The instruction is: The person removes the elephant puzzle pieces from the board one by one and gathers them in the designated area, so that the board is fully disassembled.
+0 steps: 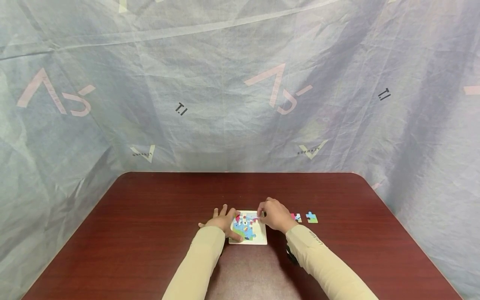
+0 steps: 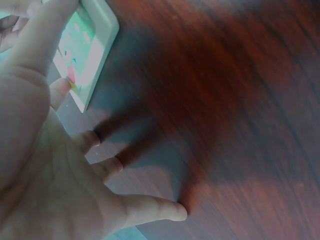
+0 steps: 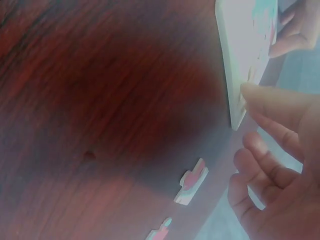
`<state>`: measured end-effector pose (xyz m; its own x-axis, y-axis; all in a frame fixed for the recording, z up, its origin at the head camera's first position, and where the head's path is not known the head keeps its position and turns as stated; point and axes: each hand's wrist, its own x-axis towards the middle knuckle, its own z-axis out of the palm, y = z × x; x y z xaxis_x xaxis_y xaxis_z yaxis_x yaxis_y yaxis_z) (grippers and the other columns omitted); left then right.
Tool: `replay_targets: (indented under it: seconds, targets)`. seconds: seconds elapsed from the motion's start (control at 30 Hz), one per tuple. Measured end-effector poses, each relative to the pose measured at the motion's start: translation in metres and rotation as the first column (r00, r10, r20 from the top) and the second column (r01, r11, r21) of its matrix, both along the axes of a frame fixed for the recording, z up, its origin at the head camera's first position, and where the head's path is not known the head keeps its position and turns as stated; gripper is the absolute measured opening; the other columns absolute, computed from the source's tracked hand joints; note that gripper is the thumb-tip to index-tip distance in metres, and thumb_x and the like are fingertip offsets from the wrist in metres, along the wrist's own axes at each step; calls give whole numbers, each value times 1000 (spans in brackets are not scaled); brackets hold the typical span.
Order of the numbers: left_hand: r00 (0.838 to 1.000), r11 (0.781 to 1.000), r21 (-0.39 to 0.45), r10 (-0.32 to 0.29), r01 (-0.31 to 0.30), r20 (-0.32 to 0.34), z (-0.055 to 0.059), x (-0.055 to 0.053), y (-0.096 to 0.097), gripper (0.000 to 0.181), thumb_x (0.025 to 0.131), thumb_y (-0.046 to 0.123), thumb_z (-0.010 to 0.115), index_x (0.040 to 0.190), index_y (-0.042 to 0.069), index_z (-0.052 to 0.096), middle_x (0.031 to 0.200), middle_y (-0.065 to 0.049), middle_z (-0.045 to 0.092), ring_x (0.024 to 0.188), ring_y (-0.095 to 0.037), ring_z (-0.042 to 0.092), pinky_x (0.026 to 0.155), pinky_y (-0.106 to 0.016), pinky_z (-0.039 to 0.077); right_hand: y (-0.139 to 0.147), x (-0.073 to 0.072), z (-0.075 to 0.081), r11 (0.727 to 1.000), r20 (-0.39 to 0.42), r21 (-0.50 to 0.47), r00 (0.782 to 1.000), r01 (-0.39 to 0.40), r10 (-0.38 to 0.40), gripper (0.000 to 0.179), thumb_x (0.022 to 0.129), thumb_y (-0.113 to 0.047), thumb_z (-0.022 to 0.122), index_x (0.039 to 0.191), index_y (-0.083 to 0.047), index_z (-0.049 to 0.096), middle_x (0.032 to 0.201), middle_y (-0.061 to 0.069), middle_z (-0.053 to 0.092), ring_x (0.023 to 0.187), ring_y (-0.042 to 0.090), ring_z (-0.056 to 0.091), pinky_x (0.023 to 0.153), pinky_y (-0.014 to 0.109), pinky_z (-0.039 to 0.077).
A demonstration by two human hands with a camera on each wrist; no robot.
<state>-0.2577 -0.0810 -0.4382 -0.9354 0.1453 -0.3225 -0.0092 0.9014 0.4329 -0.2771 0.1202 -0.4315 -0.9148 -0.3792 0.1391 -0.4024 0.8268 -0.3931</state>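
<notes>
Now, part-filled jigsaw board (image 1: 260,233) flat on the table (image 1: 150,233)!
Left hand (image 1: 220,223) fans wide, thumb and forefinger at its left side; right hand (image 1: 276,214) has thumb and forefinger close at the far right corner, pinching or not, can't tell; loose jigsaw pieces (image 1: 311,218) lie right.

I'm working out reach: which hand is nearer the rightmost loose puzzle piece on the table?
The right hand: it is at the puzzle board's far right corner, left of the loose piece. The left hand is farther away, at the board's left side.
</notes>
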Motion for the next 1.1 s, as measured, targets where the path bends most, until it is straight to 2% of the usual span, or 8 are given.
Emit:
replay_targets:
  seconds: [0.07,0.2,0.3,0.5,0.73,0.83,0.97,1.1]
  targets:
    - [1000,1000,6,2,-3,7,-4,-2,-1,85,75,36,92,145,31,45,170,-12,13,154,-41,8,96,-89,13,1,0,0,1000,8,-2,1000,-3,3,14,82,-4,83,81,-12,72,86,5,58,78,20,54,67,37,49]
    - [1000,1000,18,1,-1,-14,-4,-1,-1,81,76,34,92,142,28,47,168,-14,17,153,-43,11,95,-90,15,0,-1,0,1000,32,-22,999,-19,20,14,82,-7,84,90,-10,73,89,5,60,84,21,58,75,39,52]
    - [1000,1000,9,-3,3,-12,5,4,1,79,78,33,91,143,26,46,168,-15,19,153,-43,14,97,-88,18,-1,0,0,999,64,-34,998,-25,27,19,82,-13,86,96,-10,75,92,6,60,88,22,59,78,40,52]
    - [1000,1000,-4,-17,17,10,31,19,4,76,81,33,88,144,23,45,167,-16,19,153,-43,14,98,-86,21,-1,0,-2,999,76,-33,997,-28,30,21,82,-14,87,100,-10,77,93,6,61,88,21,58,75,39,52]
    - [1000,1000,-4,-21,21,4,34,21,5,75,83,32,87,144,23,45,167,-17,20,153,-44,14,98,-86,22,-2,1,-3,998,63,-46,997,-31,34,14,85,-12,84,97,-12,76,92,5,59,87,21,57,74,39,51]
    - [1000,1000,-1,-20,20,6,35,22,4,76,83,33,87,145,22,45,167,-17,19,153,-44,14,98,-86,22,-2,1,-4,998,56,-61,998,-32,36,17,83,-10,85,97,-11,75,93,5,59,88,22,57,75,40,51]
    - [1000,1000,-5,-19,19,1,35,22,4,76,82,33,87,145,22,46,167,-17,20,153,-44,15,98,-86,22,-3,1,-5,997,73,-71,997,-28,33,21,82,-10,86,102,-11,77,94,5,60,89,22,57,75,40,51]
    - [1000,1000,-8,-17,17,5,35,22,4,76,82,33,87,145,22,45,167,-17,19,153,-44,14,98,-86,22,-3,0,-6,998,94,-64,995,-21,27,18,83,-10,85,99,-14,78,94,4,60,87,20,54,74,37,49]
